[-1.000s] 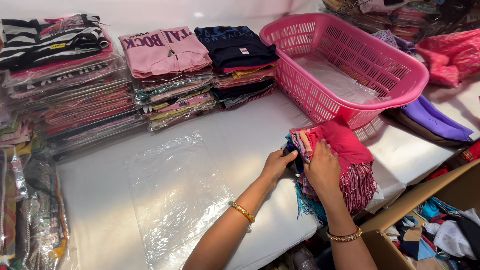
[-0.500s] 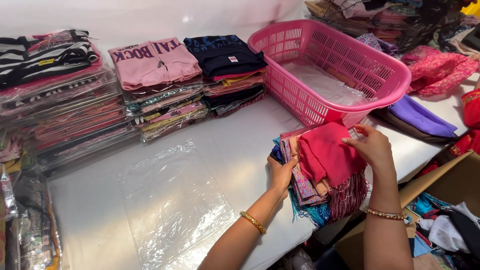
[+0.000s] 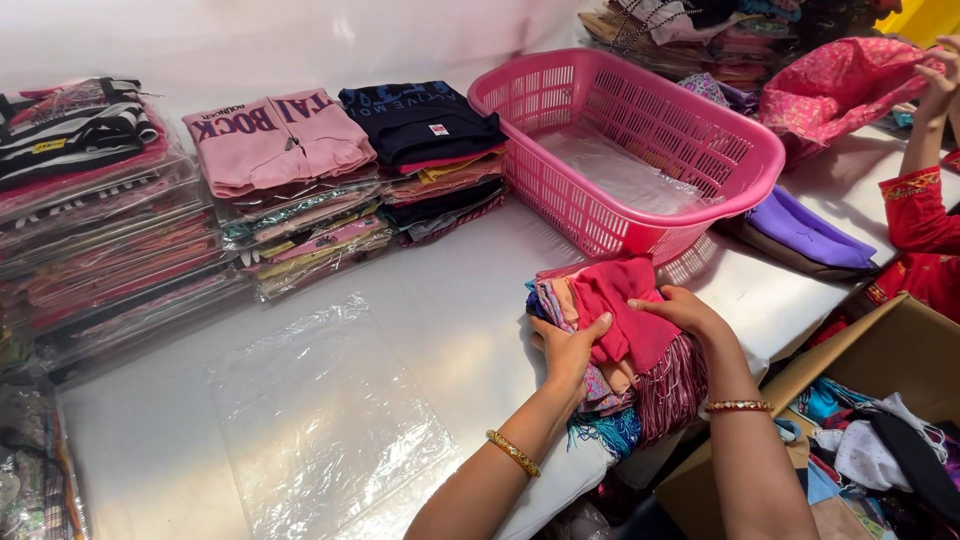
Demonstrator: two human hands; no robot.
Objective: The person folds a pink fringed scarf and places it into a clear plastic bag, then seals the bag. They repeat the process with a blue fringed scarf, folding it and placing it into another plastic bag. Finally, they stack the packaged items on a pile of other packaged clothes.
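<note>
A small stack of folded scarves [image 3: 612, 345], pink-red on top with fringed ends, lies on the white table [image 3: 440, 340] near its front edge. My left hand [image 3: 570, 350] presses against the stack's left side, fingers curled onto the top pink-red scarf [image 3: 625, 310]. My right hand [image 3: 680, 310] rests on that same scarf from the right, gripping its fold. Both wrists wear bangles. A flat clear plastic bag [image 3: 320, 420] lies to the left of the stack.
A pink plastic basket [image 3: 640, 150] with a clear bag inside stands behind the stack. Piles of bagged folded clothes [image 3: 260, 190] line the back left. A cardboard box [image 3: 880, 420] of mixed garments sits at the right. Another person's red-sleeved arm [image 3: 915, 190] handles pink cloth at far right.
My right hand has come back down from the stack's right edge onto the top scarf. The left hand has slid up onto the stack. The view shifted right.
</note>
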